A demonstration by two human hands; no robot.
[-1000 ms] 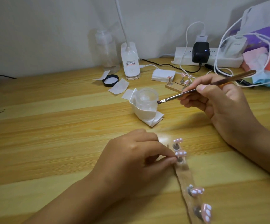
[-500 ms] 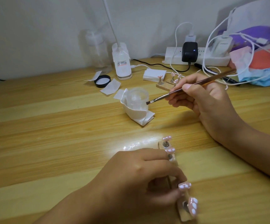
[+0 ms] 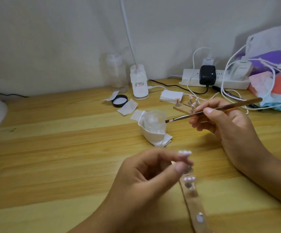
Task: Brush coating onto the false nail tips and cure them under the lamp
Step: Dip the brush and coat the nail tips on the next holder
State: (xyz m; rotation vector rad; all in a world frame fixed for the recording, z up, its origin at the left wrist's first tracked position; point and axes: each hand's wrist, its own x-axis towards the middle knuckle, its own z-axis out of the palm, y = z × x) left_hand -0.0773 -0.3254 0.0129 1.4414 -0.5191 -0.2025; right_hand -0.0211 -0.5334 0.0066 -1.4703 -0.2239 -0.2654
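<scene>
Probably early, by the head view: pinches one false nail tip (image 3: 184, 153) on its stand in the left hand (image 3: 144, 182), blurred, above the wooden strip (image 3: 193, 204) — grips the brush (image 3: 212, 111) in the right hand (image 3: 225, 125), bristles by the cup (image 3: 154, 121). Leaves coating and curing ahead.

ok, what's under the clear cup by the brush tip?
A crumpled white tissue lies under the clear cup and wraps up around its left side, on the table. The tissue hides the cup's base and anything beneath it.
</scene>
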